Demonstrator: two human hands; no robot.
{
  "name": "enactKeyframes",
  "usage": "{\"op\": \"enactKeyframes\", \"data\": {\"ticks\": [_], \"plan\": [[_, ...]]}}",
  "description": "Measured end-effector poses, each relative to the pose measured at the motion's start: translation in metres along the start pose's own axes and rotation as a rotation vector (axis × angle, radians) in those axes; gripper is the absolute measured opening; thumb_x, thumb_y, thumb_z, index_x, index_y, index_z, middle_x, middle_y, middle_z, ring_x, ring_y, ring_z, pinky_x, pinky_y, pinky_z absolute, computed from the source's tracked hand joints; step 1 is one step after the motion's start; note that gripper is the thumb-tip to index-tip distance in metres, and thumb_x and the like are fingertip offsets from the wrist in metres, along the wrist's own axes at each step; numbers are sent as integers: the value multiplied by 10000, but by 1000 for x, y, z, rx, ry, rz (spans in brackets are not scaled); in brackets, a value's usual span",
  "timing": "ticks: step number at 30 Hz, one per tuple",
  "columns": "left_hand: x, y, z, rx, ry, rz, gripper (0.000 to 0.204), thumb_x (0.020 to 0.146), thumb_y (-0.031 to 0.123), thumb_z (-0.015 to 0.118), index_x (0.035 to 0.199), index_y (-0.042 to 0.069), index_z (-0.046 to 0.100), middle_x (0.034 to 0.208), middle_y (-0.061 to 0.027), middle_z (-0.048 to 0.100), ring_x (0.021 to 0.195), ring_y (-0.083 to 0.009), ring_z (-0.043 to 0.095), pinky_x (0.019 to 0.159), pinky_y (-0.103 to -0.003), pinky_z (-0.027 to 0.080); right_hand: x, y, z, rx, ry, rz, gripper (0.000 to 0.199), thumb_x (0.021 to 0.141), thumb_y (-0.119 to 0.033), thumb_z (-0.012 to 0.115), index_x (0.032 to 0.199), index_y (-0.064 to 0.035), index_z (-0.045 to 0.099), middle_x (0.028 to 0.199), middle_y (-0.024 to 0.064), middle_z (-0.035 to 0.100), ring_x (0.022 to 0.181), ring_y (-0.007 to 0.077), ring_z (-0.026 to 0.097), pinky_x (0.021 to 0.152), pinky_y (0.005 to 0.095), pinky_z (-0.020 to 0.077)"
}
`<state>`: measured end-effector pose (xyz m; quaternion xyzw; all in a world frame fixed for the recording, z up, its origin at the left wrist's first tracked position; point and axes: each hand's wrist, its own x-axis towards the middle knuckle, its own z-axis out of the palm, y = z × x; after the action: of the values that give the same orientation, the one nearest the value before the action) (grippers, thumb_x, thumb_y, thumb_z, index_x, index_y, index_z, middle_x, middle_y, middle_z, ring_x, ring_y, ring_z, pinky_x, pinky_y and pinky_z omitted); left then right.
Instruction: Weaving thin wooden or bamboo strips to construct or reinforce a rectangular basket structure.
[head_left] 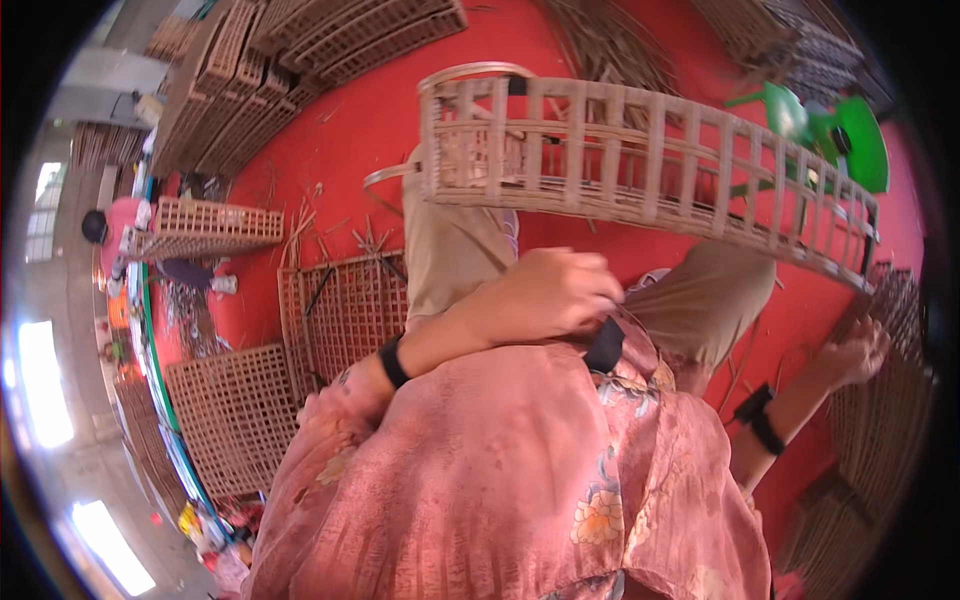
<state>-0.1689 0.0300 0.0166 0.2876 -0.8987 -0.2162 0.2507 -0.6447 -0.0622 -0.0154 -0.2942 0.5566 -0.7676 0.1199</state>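
Observation:
A long open-weave basket (620,140) of brown flat strips stands tilted across my knees. It has black bindings at its corners, and pale curved loops stick out at its left end. My left hand (565,290) is over my lap, apart from the basket, with its fingers curled in and somewhat blurred. Just below its fingers a small black piece (604,346) lies against my shirt; I cannot tell whether the hand holds it. Out to the right, my right hand (858,352) is raised with bent fingers pressed together. What is in it, if anything, is too small to make out.
Stacked woven baskets (360,40) rise at the far left. A flat lattice panel (230,415) and another lattice piece (350,310) lie to my left. A green plastic stool (850,140) stands far right. Loose strips litter the red floor (330,180). A person (115,235) works at left.

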Motion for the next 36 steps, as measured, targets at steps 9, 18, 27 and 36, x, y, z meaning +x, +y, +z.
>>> {"op": "enactKeyframes", "data": {"ticks": [9,18,27,36], "plan": [[-80,15,-12,-115,687,-736,154,868,79,732,1016,40,714,929,-89,644,800,-250,638,720,-345,512,-234,-94,140,-492,-1190,-906,352,746,-197,839,1076,-139,733,1114,41,619,1044,255,601,898,410,485],[-36,-26,-37,660,487,-496,515,704,86,802,1203,106,677,1268,-71,569,1144,-245,563,961,-395,413,-261,-101,184,-552,-1157,-940,371,676,-133,827,1010,-150,666,1005,16,587,948,244,568,839,402,446],[-34,-61,-37,542,649,-319,435,706,45,810,1124,120,712,1218,-17,647,992,-217,641,908,-379,485,-251,-85,203,-478,-1168,-1013,308,664,-106,807,929,-122,652,957,35,604,889,261,583,805,402,479],[-45,-53,-34,560,731,-382,474,706,90,823,1160,161,703,1103,5,633,1085,-226,580,948,-399,453,-268,-112,206,-469,-1225,-990,355,677,-123,813,995,-111,656,1030,47,612,980,272,578,872,400,458]]}}
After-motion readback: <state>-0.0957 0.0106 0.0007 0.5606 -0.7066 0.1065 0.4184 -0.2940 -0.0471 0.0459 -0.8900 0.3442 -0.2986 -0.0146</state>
